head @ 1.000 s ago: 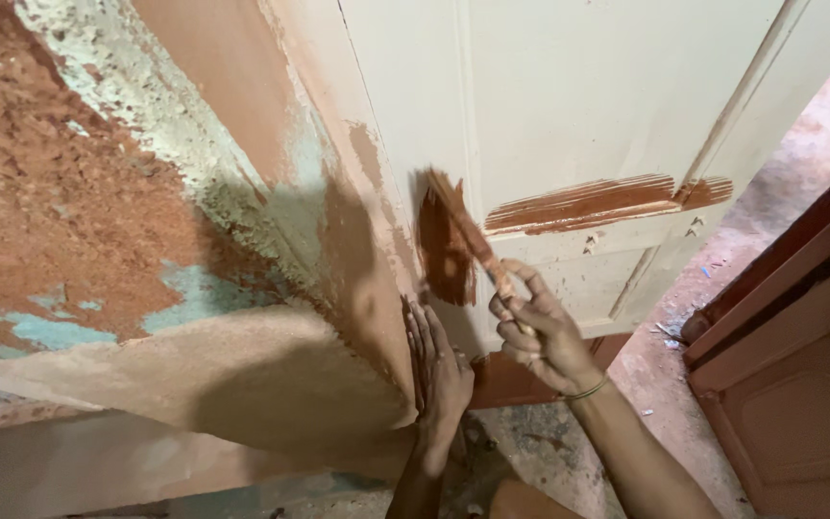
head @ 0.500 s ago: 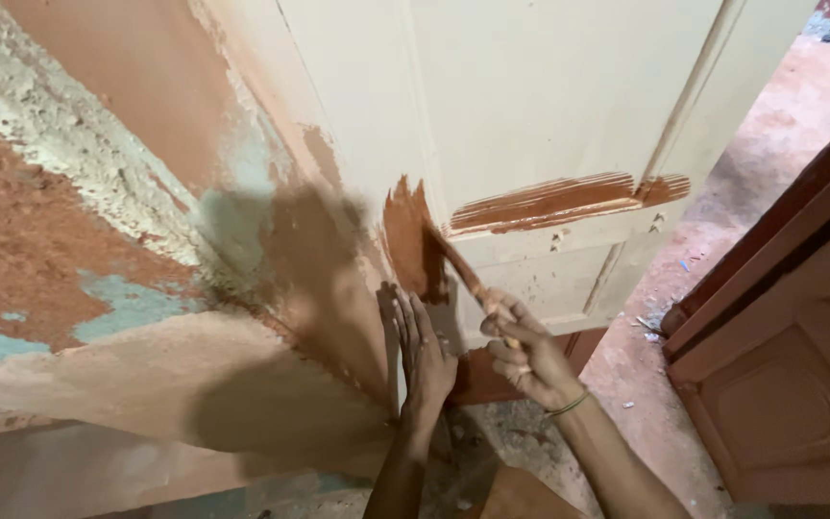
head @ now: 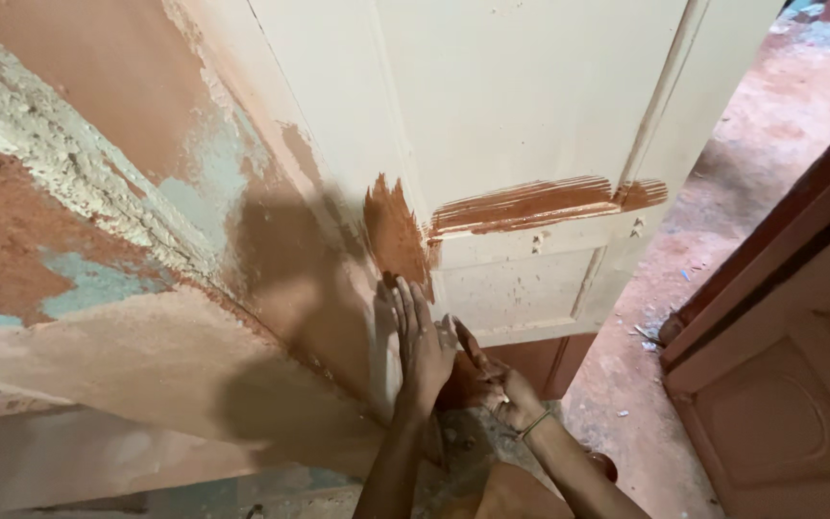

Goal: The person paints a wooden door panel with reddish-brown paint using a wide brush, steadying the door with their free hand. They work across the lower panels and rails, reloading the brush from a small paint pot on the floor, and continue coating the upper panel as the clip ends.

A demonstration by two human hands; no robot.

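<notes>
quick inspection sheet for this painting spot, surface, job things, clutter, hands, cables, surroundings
surface: cream door with a wet brown paint patch at its left edge and a brown band across the rail; lower strip already brown.
job's things: brush handle shows in the right hand, bristles hidden low behind the left hand.
clutter: small chips and dust on the reddish floor.
hands: left hand flat, fingers spread, against the door edge; right hand closed round the brush, bangle on the wrist.
cables: nothing seen.
surroundings: peeling wall with brown, teal and pale patches at left; brown panelled door at right.
</notes>
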